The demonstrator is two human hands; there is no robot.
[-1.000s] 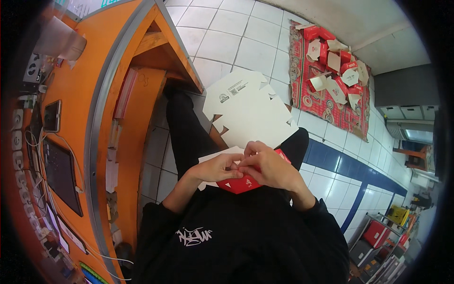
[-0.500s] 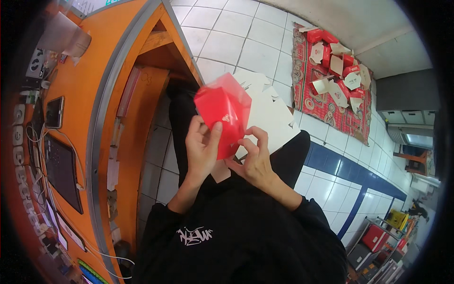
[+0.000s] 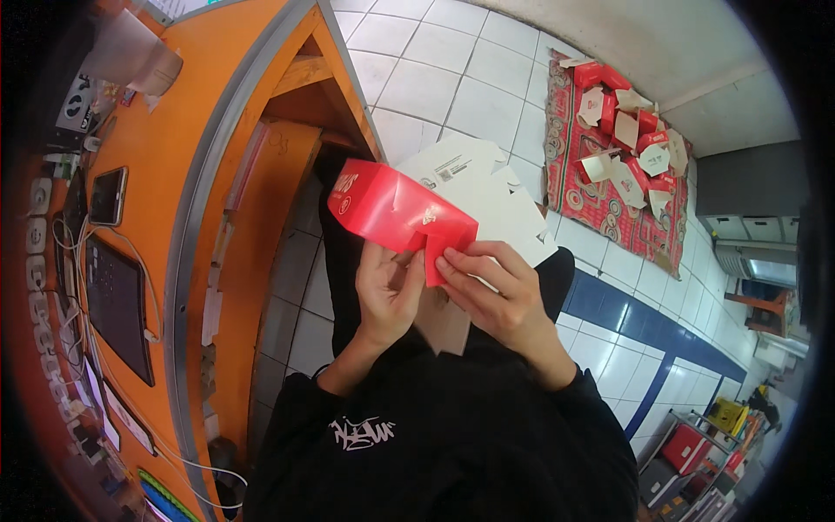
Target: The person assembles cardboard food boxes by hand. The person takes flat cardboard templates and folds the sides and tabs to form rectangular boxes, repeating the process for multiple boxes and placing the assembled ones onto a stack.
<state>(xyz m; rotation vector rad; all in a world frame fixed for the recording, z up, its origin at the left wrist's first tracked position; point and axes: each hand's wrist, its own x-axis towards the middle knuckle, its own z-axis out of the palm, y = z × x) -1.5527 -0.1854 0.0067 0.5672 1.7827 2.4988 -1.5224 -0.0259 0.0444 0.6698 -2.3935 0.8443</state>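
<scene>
A partly folded red cardboard box (image 3: 391,205) is held up in front of me above my lap. My left hand (image 3: 384,291) supports it from below, thumb pressed near a narrow red flap. Pinched on that same flap is my right hand (image 3: 496,291), its fingers together at the flap's right edge. The pale inner side of another panel hangs below, between my wrists. Across my legs lie flat white cardboard blanks (image 3: 487,187) with cut slots and a small printed patch, partly covered by the box and my right hand.
To the left stands an orange desk (image 3: 222,96) with a grey edge, carrying a phone (image 3: 109,197), a dark tablet (image 3: 119,313) and cables. On the tiled floor at far right, a red patterned mat (image 3: 591,228) holds several folded red-and-white boxes (image 3: 628,130). A metal rack (image 3: 691,457) stands lower right.
The box has turned and tilted leftward, so its printed side panel now shows. My right hand has shifted onto the narrow flap, and the pale panel below hangs further out.
</scene>
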